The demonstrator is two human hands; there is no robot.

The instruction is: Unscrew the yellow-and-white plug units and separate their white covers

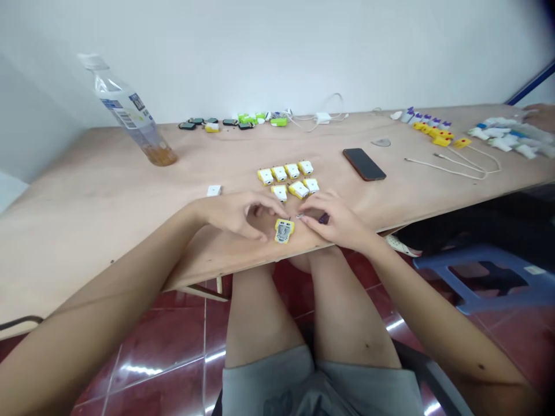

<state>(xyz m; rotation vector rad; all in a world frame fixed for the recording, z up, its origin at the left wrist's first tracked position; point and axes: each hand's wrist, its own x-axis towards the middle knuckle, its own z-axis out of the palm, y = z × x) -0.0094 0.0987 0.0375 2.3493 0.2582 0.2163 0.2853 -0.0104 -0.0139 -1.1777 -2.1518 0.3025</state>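
A yellow casing (284, 231) with a grey metal insert lies on the plywood table (130, 190) near its front edge, between my two hands. My left hand (236, 215) curves over the wood just left of it, fingers apart and holding nothing I can see. My right hand (336, 221) is to its right, with a tiny metal part (299, 215) at the fingertips. A dark purple piece (323, 218) shows under that palm. Whether the metal part is gripped or only touched is hard to tell. Several yellow-and-white plug blocks (286, 176) stand in rows just beyond my hands.
A plastic bottle (130, 110) stands at the back left, and a black phone (364, 164) lies to the right. Cables and more small parts line the far side. A co-worker's hand (540, 117) is at the far right. A blue stool (485, 277) stands below right.
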